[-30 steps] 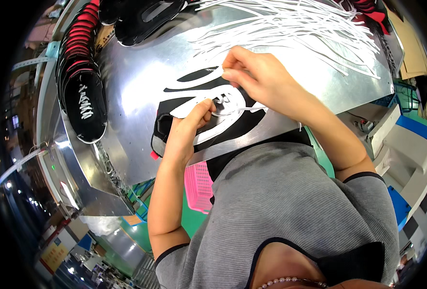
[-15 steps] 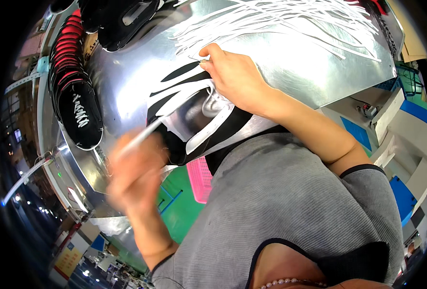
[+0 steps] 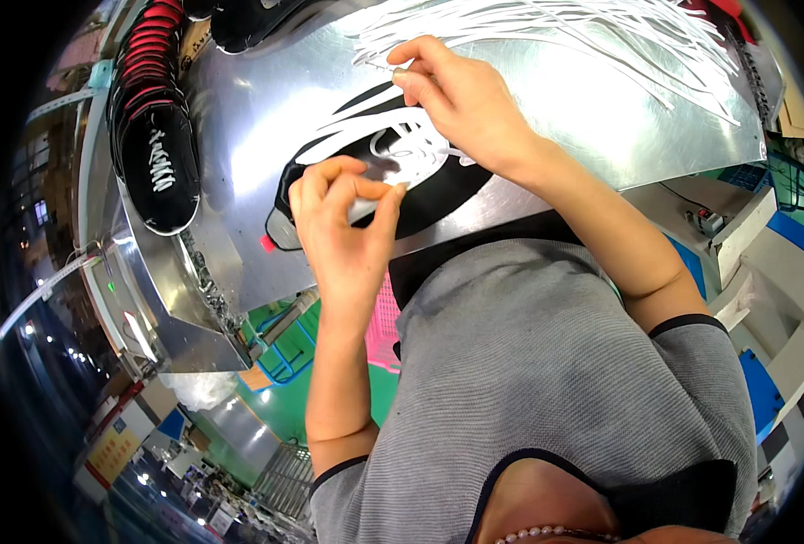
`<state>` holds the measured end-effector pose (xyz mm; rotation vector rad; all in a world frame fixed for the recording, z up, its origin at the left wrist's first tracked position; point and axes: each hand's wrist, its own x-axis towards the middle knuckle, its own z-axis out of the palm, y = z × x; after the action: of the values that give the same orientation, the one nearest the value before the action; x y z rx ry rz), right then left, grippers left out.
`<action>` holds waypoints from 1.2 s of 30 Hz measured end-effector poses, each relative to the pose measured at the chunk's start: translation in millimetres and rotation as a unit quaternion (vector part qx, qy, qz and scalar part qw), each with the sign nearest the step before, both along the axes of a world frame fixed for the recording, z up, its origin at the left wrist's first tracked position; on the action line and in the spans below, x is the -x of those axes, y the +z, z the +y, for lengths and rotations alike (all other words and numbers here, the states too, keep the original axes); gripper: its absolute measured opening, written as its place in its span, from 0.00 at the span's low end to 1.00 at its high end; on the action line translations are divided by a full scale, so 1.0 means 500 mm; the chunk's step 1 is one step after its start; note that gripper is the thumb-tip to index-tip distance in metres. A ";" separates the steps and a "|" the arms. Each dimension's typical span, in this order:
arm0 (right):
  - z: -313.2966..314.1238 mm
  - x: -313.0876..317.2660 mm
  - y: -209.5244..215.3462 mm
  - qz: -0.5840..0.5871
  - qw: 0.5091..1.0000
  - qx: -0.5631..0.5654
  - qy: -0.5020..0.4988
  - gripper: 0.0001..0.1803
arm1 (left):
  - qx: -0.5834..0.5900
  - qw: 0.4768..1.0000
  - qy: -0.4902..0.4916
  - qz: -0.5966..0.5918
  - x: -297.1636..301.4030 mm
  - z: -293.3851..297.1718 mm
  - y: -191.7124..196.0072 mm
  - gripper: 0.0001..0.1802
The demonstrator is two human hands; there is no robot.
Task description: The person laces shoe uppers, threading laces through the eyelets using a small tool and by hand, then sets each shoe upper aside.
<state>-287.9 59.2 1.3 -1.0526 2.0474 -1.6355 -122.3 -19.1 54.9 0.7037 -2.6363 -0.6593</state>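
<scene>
The left hand (image 3: 340,222) presses thumb to forefinger just beside the white lace (image 3: 413,150) in a black shoe upper (image 3: 443,198); the right hand (image 3: 467,102) curls near its far edge, grip unclear. Beneath both, the shoe upper rests on the metal surface (image 3: 561,113).

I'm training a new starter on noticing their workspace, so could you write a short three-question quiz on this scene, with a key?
1. True or false: the pink basket stands on top of the metal table.
2. Fill in the blank: the loose laces spread along the far side of the table are ____ in colour.
3. Which of the person's hands is nearer the red tab on the black and white shoe?

Key:
1. False; it is lower down, past the table's near edge.
2. White.
3. The left hand.
</scene>
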 end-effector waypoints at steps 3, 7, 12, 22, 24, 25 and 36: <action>0.031 -0.008 0.023 -0.007 0.999 0.031 0.005 0.12 | -0.132 0.991 -0.003 0.012 0.005 -0.020 -0.020 0.11; 0.095 -0.046 0.041 -0.012 0.998 0.007 0.063 0.13 | -0.246 0.967 0.064 -0.024 0.010 -0.007 -0.003 0.11; 0.147 -0.090 0.045 -0.021 0.992 -0.001 0.124 0.11 | -0.225 0.968 0.064 -0.091 0.004 -0.016 -0.002 0.13; 0.129 -0.103 0.028 -0.047 0.990 -0.063 0.120 0.08 | -0.179 0.983 0.017 -0.037 -0.006 -0.014 -0.018 0.12; 0.126 -0.099 0.029 -0.013 0.988 -0.083 0.126 0.08 | -0.162 0.986 0.009 -0.032 -0.010 -0.012 -0.018 0.11; 0.125 -0.097 0.031 0.019 0.986 -0.101 0.131 0.08 | -0.164 0.986 0.010 -0.017 -0.012 -0.010 -0.019 0.11; 0.069 -0.114 0.021 0.202 0.963 -0.141 0.109 0.06 | -0.123 0.988 -0.073 0.062 -0.018 -0.009 -0.046 0.07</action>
<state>-231.1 93.7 11.9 -1.5337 2.2241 -1.0458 -113.1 -23.5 31.8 0.5184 -2.5331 -1.0482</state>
